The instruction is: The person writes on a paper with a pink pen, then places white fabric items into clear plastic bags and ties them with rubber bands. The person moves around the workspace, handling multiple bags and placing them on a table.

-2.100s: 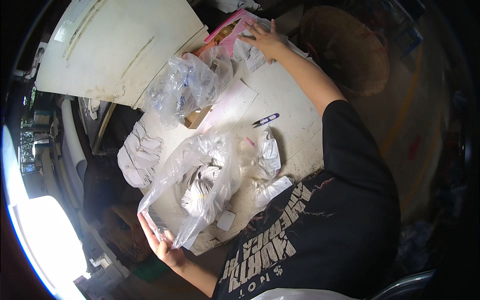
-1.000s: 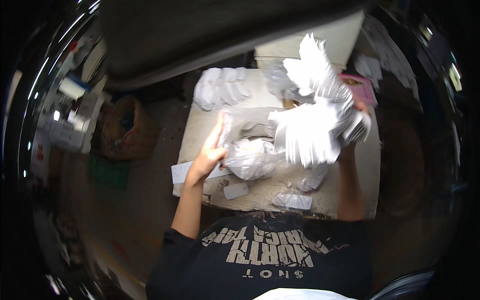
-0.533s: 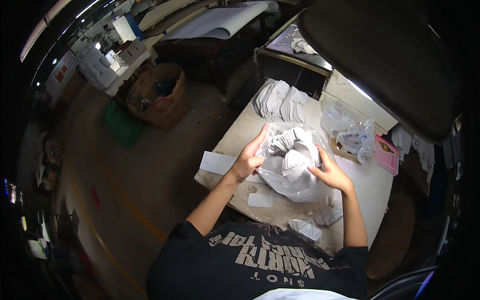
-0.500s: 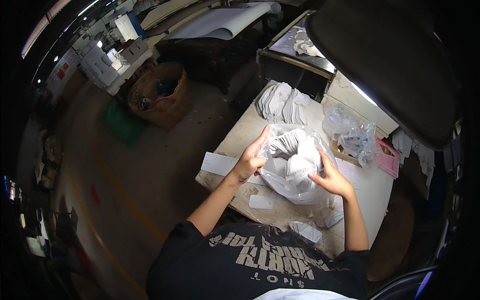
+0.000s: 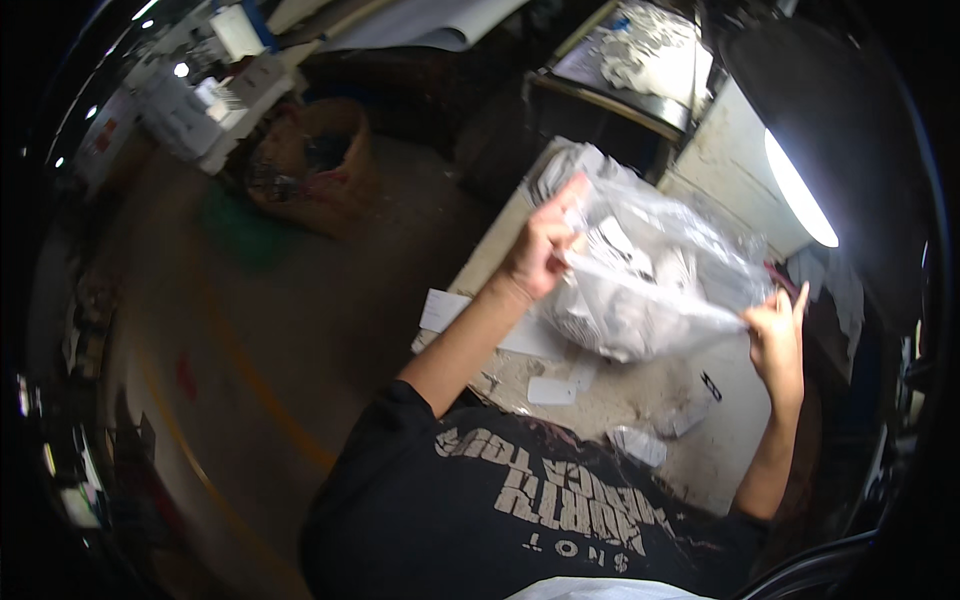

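Observation:
A clear plastic bag [image 5: 690, 345] hangs stretched between my hands over the worktable, its mouth spread wide. Inside it sit several bundles of flat white cut pieces [image 5: 615, 310], partly blurred by the film. My left hand [image 5: 548, 245] grips the left side of the bag's rim, thumb pointing up. My right hand [image 5: 778, 328] pinches the opposite edge, pulled out to the right. Behind the bag, a stack of grey-white pieces [image 5: 575, 170] lies at the table's far corner, partly hidden.
The pale worktable [image 5: 520, 385] carries a white card [image 5: 552, 391], a small stack of white pieces [image 5: 637, 445] near my shirt, and a small black tool [image 5: 711, 387]. A lit lamp [image 5: 800, 190] hangs at right. A wicker basket [image 5: 350, 190] stands on the floor at left.
My right hand has left the pieces inside the bag and moved right to grip its rim. The bag is lifted and stretched wider, with my left hand slightly higher.

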Demonstrator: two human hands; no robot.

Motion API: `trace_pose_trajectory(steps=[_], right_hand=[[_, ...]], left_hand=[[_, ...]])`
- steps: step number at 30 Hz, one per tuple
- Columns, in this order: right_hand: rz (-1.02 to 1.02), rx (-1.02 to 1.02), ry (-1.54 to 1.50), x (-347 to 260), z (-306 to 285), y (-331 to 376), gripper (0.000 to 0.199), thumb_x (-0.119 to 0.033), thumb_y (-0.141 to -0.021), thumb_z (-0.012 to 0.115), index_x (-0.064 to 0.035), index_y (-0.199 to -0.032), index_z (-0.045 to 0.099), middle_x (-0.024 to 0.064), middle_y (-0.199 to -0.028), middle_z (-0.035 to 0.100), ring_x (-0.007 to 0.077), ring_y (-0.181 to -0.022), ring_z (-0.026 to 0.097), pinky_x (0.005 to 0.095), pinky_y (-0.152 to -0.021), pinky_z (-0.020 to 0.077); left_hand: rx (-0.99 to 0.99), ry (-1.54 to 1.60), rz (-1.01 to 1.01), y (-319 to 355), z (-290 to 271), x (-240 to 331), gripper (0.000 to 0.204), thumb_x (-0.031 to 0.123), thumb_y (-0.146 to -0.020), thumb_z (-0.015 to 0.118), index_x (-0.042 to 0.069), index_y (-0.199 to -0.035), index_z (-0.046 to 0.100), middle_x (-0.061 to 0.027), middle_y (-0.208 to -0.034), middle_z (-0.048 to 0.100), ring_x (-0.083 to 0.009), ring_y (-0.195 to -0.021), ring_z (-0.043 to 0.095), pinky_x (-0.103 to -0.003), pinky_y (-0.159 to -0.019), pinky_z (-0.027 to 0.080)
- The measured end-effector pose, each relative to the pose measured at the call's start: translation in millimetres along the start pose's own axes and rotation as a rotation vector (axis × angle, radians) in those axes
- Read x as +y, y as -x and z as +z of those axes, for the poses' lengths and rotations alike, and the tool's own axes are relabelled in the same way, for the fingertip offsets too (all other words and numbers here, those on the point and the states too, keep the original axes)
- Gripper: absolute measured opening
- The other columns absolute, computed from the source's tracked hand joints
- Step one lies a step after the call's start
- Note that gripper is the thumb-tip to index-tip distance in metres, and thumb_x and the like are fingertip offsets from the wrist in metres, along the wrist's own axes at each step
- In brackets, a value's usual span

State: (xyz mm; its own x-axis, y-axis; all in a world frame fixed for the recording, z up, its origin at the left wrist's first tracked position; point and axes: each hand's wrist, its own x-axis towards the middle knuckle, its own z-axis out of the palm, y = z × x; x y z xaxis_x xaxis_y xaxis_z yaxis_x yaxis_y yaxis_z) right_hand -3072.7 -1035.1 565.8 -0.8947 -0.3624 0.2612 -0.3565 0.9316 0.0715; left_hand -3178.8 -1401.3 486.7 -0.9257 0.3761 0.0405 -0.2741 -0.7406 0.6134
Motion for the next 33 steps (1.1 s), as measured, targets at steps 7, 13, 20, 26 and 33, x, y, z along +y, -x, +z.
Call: trace_pose_trajectory(steps=[7, 13, 20, 26, 33], right_hand=[[0.114, 0.423, 0.126, -26.2, 30.9, -12.6, 0.032, 0.001, -0.082, 0.073, -0.0184, -0.107, 0.077, 0.0007, -0.096, 0.074, 0.0258, -0.1, 0.063, 0.0681, -0.119, 0.0282], [0.589, 0.489, -0.434, -126.6, 153.3, 42.7, 0.031, 0.0, -0.087, 0.069, 0.0016, -0.117, 0.063, 0.0198, -0.11, 0.061, 0.0317, -0.1, 0.06, 0.0426, -0.095, 0.0486], [0.583, -0.145, -0.454, -182.2, 276.3, 91.9, 0.049, -0.023, -0.09, 0.075, -0.0014, -0.131, 0.06, 0.0214, -0.124, 0.058, 0.0359, -0.115, 0.059, 0.0457, -0.096, 0.0498], [1.039, -0.304, -0.381, -203.7, 295.6, 80.8, 0.072, -0.035, -0.079, 0.088, 0.0042, -0.129, 0.054, 0.0237, -0.133, 0.051, 0.0405, -0.125, 0.05, 0.0552, -0.099, 0.0475], [1.425, -0.092, -0.757, -166.0, 272.3, 107.2, 0.025, -0.004, -0.091, 0.067, -0.0039, -0.115, 0.058, 0.0043, -0.088, 0.064, 0.0143, -0.076, 0.061, 0.0296, -0.07, 0.0528]], left_hand=[[-0.168, -0.058, 0.182, 21.2, -6.6, 41.1, 0.103, 0.001, -0.063, 0.047, -0.004, -0.163, 0.024, -0.0189, -0.168, 0.03, -0.0118, -0.062, 0.045, -0.02, -0.052, 0.041], [-0.025, -0.23, -0.07, 51.5, -26.3, 3.6, 0.102, -0.001, -0.071, 0.047, -0.002, -0.166, 0.011, -0.0176, -0.168, 0.03, -0.0066, -0.066, 0.045, -0.019, -0.059, 0.039], [-0.04, -0.293, 0.031, 67.8, -40.3, 6.2, 0.103, -0.003, -0.068, 0.042, -0.003, -0.166, 0.012, -0.0208, -0.164, 0.035, -0.006, -0.063, 0.042, -0.02, -0.055, 0.037], [-0.052, -0.389, -0.003, 81.8, -46.8, 16.2, 0.102, -0.002, -0.068, 0.041, -0.003, -0.166, 0.012, -0.022, -0.166, 0.031, -0.0065, -0.064, 0.045, -0.021, -0.057, 0.04], [-0.064, -0.517, -0.069, 100.7, -60.3, 34.4, 0.102, -0.001, -0.069, 0.042, -0.003, -0.166, 0.012, -0.0198, -0.167, 0.031, -0.007, -0.066, 0.045, -0.021, -0.059, 0.042]])
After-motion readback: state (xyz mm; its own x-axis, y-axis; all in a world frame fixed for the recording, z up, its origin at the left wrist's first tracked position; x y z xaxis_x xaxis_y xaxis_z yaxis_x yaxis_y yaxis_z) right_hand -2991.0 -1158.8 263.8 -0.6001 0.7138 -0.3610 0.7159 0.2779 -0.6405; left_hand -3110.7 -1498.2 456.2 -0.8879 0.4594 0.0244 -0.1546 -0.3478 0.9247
